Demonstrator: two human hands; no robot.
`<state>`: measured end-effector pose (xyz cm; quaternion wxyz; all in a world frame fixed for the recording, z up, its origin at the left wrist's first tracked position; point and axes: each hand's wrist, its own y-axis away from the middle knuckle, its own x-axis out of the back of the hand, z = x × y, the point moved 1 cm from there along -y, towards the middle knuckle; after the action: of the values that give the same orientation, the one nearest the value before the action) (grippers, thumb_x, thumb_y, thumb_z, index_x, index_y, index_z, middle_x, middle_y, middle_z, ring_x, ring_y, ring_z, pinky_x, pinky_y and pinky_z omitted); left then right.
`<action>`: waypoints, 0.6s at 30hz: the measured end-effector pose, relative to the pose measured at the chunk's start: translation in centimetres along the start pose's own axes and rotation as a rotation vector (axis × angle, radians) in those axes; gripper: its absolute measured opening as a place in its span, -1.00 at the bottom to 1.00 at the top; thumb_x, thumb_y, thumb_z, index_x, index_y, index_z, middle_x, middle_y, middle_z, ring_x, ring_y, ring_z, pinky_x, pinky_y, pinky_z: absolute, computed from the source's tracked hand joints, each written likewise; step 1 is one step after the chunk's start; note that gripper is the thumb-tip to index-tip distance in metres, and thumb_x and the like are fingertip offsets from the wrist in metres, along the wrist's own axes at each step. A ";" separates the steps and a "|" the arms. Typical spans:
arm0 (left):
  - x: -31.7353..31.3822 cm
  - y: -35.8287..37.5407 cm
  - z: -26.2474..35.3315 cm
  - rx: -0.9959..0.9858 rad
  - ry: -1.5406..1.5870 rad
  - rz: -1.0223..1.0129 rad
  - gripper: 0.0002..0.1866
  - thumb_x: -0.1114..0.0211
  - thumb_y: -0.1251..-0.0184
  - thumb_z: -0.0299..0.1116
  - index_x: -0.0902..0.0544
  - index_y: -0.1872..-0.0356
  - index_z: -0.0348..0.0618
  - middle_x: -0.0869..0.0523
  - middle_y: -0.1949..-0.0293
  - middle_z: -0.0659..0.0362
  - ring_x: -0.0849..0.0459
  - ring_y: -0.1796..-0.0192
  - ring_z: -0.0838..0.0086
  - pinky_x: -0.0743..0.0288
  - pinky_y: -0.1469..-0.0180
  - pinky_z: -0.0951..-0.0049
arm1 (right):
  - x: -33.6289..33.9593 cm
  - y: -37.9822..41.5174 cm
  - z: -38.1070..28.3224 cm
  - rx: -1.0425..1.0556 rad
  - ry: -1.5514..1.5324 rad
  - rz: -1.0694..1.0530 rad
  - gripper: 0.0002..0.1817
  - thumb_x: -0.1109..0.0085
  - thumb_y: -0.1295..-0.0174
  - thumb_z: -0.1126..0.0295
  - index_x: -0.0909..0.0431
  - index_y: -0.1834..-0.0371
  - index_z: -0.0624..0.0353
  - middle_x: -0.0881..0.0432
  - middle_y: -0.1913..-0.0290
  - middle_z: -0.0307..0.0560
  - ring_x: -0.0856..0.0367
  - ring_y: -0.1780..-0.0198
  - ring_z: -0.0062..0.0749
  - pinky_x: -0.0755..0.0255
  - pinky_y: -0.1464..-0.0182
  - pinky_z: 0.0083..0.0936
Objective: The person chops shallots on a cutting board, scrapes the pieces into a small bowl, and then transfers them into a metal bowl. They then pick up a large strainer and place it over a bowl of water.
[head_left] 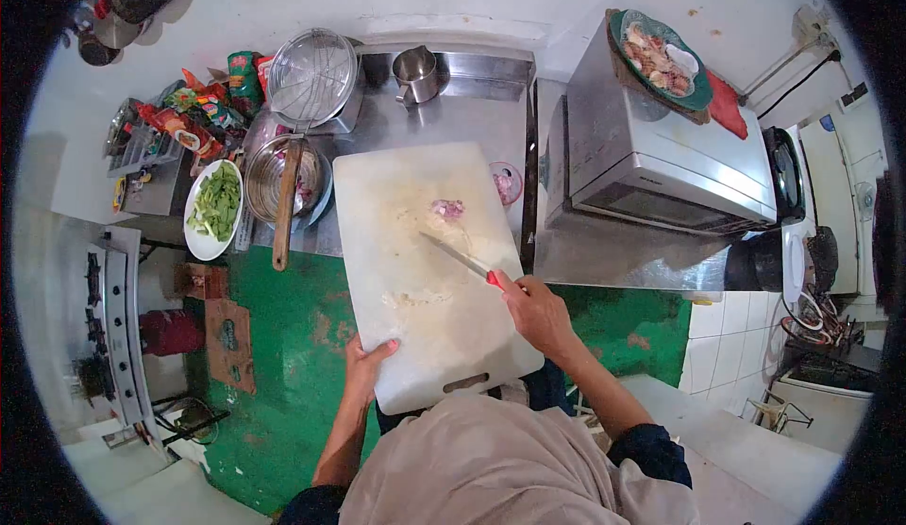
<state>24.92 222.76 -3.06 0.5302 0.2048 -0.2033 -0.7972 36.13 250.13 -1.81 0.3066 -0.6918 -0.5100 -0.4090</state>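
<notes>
A large white cutting board (pixel 434 289) juts out over the front edge of the steel counter. My left hand (pixel 363 365) grips its near left edge, thumb on top and fingers hidden beneath. In my right hand (pixel 540 316) is a knife (pixel 458 254) with a red handle, its blade pointing left across the board. Just beyond the blade sits a small heap of chopped purple onion (pixel 447 209). Pale minced bits (pixel 418 297) are smeared nearer to me on the board. Close to the board's right edge stands a small bowl (pixel 507 183) of chopped onion.
Left of the board are a steel bowl (pixel 271 178) with a wooden-handled strainer (pixel 286 204) across it and a white plate of greens (pixel 215 209). A metal pot (pixel 415 74) stands behind. At right, a green plate of meat (pixel 662 61) rests on a microwave (pixel 675 166).
</notes>
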 end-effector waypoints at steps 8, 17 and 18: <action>0.1 0.1 -0.6 0.013 0.018 -0.015 -0.53 -0.40 0.01 -0.43 -0.52 0.02 -0.34 -0.68 0.16 0.07 -0.65 0.20 0.40 -0.53 0.09 0.36 | 0.3 1.0 0.7 0.109 -0.071 0.045 -0.51 -0.09 -0.22 0.38 -0.36 -0.26 -0.05 -0.52 0.26 -0.08 -0.60 0.33 -0.21 -0.55 0.41 -0.33; -0.3 0.3 0.2 -0.015 0.024 -0.025 -0.52 -0.40 0.02 -0.43 -0.52 0.01 -0.35 -0.67 0.15 0.07 -0.65 0.18 0.40 -0.51 0.07 0.36 | 0.0 0.7 1.2 0.080 -0.036 0.082 -0.48 -0.13 -0.17 0.41 -0.38 -0.25 -0.12 -0.53 0.25 -0.08 -0.59 0.30 -0.22 -0.54 0.40 -0.36; -0.2 0.3 0.2 -0.011 0.018 -0.023 -0.51 -0.40 0.02 -0.43 -0.52 0.00 -0.36 -0.67 0.15 0.07 -0.65 0.18 0.39 -0.51 0.07 0.36 | -0.2 0.5 1.5 0.061 -0.024 0.076 -0.48 -0.14 -0.17 0.41 -0.38 -0.25 -0.11 -0.52 0.25 -0.07 -0.58 0.30 -0.21 -0.54 0.40 -0.36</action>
<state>25.11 222.91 -2.75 0.5242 0.2112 -0.1916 -0.8024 36.99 251.17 -2.68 0.3370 -0.7059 -0.4992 -0.3729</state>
